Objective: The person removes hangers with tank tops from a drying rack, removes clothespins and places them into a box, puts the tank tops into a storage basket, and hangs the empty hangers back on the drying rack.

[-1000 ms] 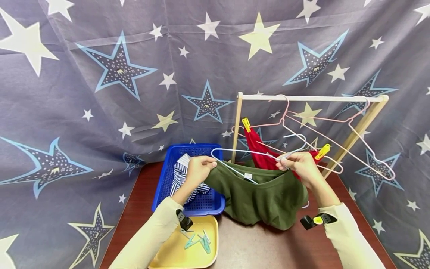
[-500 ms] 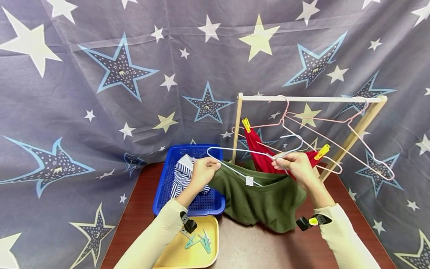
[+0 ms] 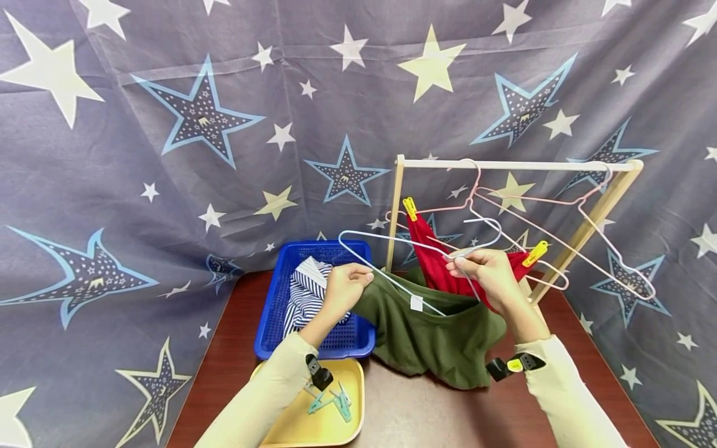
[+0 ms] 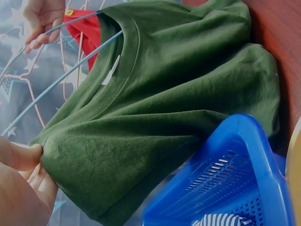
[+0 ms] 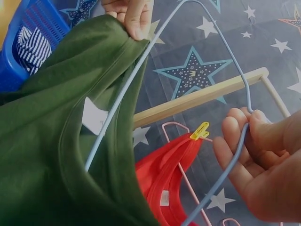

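Note:
My left hand (image 3: 344, 287) pinches a dark green shirt (image 3: 428, 342) at one shoulder, beside the neckline. Between the thumb and fingers of my right hand (image 3: 488, 274) is a light blue wire hanger (image 5: 126, 90), gripped near the base of its hook. One end of the hanger passes down through the shirt's neck opening and is hidden inside the cloth. Its other end sticks out above my left hand. A white label (image 5: 94, 116) shows inside the collar. The shirt's lower part hangs down to the table.
Behind the shirt, a wooden rack (image 3: 521, 165) bears pink hangers and a red garment (image 3: 428, 249) with yellow clips. At left, a blue basket (image 3: 260, 323) holds a striped cloth (image 3: 307, 292). A yellow tray (image 3: 358, 410) with several green clothespins (image 3: 342, 404) stands in front.
The hanger's free end has risen and shifted left, its inner end sliding right and down in the neck. My right hand has moved slightly left, my left hand right with the shirt's shoulder.

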Motion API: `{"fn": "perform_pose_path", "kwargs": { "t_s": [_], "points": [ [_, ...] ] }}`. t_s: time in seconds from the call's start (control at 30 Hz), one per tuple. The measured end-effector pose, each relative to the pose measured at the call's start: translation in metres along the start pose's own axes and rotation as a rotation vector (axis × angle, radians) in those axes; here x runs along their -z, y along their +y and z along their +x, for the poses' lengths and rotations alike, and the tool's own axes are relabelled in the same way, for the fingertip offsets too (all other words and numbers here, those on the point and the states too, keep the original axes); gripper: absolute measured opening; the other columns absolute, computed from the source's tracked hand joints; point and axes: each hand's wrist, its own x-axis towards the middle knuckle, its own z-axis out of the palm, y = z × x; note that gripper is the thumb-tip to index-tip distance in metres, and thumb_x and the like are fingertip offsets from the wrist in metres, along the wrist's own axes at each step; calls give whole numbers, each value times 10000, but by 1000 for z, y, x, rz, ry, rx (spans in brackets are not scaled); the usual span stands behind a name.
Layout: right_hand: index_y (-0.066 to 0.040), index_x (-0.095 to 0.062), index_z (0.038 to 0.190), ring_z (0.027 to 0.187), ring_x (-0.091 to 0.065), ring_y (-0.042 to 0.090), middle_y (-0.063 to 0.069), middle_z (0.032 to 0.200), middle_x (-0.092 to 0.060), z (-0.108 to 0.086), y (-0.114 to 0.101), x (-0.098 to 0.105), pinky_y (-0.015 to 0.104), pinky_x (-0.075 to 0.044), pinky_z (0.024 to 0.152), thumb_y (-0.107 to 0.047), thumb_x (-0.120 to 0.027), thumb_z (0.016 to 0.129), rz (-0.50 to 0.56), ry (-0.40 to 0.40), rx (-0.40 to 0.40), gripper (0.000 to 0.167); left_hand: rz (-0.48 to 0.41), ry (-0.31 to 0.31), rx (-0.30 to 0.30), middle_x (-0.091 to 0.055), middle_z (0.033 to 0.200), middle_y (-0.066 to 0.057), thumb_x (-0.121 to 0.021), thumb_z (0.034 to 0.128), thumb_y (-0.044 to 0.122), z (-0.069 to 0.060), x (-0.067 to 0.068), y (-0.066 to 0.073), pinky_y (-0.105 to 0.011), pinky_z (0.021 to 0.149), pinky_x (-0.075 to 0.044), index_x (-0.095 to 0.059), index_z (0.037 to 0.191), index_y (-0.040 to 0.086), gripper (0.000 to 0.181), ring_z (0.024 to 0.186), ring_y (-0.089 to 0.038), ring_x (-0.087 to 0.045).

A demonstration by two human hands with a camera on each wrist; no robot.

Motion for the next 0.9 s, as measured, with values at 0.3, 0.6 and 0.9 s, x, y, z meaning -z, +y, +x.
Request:
{"fn": "perform_pose_path", "kwargs": {
  "t_s": [0.3,0.6,0.9],
  "points": [
    [233,-633,1049,739,-744,74,-49,814,-763,7,-11,-9,260,-634,756,77,-587,968,-14,7,27,182,70,-73,-26,-777,837,-149,-732,871,41,-6,-8,-4,-202,664,-546,-781,911,2,74,732,-124,-700],
    [46,-734,955,719,-741,69,-51,798,-769,13,-19,-20,216,-623,754,66,-589,972,46,53,58,148,190,-226,-83,-776,841,-119,-742,859,43,-18,-21,-13,-239,660,-559,-791,895,31,61,722,-144,-689],
    [-80,-752,838,701,-753,78,-23,767,-778,17,-31,-27,218,-625,739,108,-553,973,162,131,155,305,225,-329,-105,-775,795,-88,-762,864,56,-29,-34,-16,-193,621,-528,-784,879,31,37,695,-100,-689]
  ]
}}
